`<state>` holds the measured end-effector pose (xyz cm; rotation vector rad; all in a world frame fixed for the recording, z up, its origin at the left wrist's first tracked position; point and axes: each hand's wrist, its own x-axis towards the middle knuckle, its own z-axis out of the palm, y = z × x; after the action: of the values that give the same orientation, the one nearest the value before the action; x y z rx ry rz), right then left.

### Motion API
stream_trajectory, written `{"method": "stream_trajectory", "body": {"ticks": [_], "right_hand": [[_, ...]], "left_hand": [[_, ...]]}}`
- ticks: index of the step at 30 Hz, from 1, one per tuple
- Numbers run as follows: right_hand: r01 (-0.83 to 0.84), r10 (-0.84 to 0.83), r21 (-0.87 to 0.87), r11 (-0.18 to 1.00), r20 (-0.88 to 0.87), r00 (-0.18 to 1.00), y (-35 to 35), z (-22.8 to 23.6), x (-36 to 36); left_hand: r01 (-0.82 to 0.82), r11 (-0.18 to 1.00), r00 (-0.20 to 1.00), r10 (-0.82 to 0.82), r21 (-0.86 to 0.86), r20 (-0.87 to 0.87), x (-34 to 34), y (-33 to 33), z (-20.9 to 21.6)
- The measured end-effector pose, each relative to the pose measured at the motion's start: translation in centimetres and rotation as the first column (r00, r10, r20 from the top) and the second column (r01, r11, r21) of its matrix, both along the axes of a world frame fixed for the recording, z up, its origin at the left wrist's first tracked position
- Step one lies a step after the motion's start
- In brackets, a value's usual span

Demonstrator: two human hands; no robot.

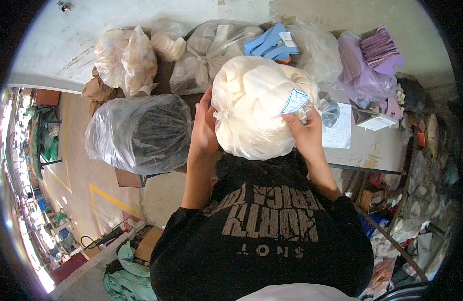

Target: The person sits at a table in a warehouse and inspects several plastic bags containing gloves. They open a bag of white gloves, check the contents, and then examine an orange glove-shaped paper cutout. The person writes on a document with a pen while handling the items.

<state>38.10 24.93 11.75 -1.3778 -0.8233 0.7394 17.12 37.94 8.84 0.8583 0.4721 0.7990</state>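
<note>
Both hands clamp the clear bag of cream fabric pieces [256, 108] at the table's near edge: left hand [205, 129] wrapped on its side, right hand [305, 131] pinching plastic by the paper tag [295, 101]; thin film could tear and spill

A grey work table [372, 150] stands against a pale, stained wall [141, 25] that runs behind it. Left of the table the concrete floor [76, 165] stretches away, marked with yellow painted lines [111, 199], and daylight glares in from the far left rim. Below the table's left end lies a cardboard box [148, 243] beside crumpled green cloth [128, 278]. A black cable [103, 237] trails on the floor nearby. Under the table's right end, a metal frame [387, 231] holds a small brown box [372, 199] amid heaps of scraps [422, 200]. Far left of the table sit green bundles [48, 145].
</note>
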Motion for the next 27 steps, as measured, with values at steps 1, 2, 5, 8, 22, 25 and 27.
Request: {"method": "stream_trajectory", "body": {"ticks": [1, 2, 5, 8, 22, 25, 27], "right_hand": [[-0.006, 0.006, -0.003, 1.0, -0.004, 1.0, -0.1, -0.1, 0.0], [-0.006, 0.006, 0.001, 1.0, 0.001, 1.0, -0.1, -0.3, 0.0], [-0.047, 0.044, 0.016, 0.999, 0.146, 0.988, 0.0, -0.6, -0.2], [-0.069, 0.073, -0.031, 0.997, 0.152, 0.986, 0.0, -0.4, -0.2], [-0.309, 0.308, 0.225, 0.924, 0.04, 0.951, -0.9, 1.8, 1.5], [-0.294, 0.28, 0.21, 0.933, 0.091, 0.956, -0.8, 1.3, 2.5], [-0.267, 0.248, 0.193, 0.944, 0.12, 0.961, -0.9, 1.0, 2.8]], "left_hand": [[0.019, 1.0, 0.998, -0.019, 0.002, 0.065, 0.0, -0.2, 0.3], [0.037, 0.999, 0.991, -0.037, 0.006, 0.129, 0.1, -0.5, 0.5], [0.053, 0.971, 0.99, -0.021, 0.233, -0.141, 0.1, -1.0, 0.9], [0.012, 0.945, 0.974, 0.064, 0.327, -0.219, 0.2, -0.9, 0.9], [-0.188, 0.95, 0.978, 0.205, -0.248, 0.045, 0.3, -1.1, -1.9], [-0.146, 0.96, 0.989, 0.144, -0.238, -0.024, 0.3, -1.4, -2.8], [-0.128, 0.951, 0.991, 0.131, -0.281, -0.007, 0.1, -1.9, -3.4]]}}
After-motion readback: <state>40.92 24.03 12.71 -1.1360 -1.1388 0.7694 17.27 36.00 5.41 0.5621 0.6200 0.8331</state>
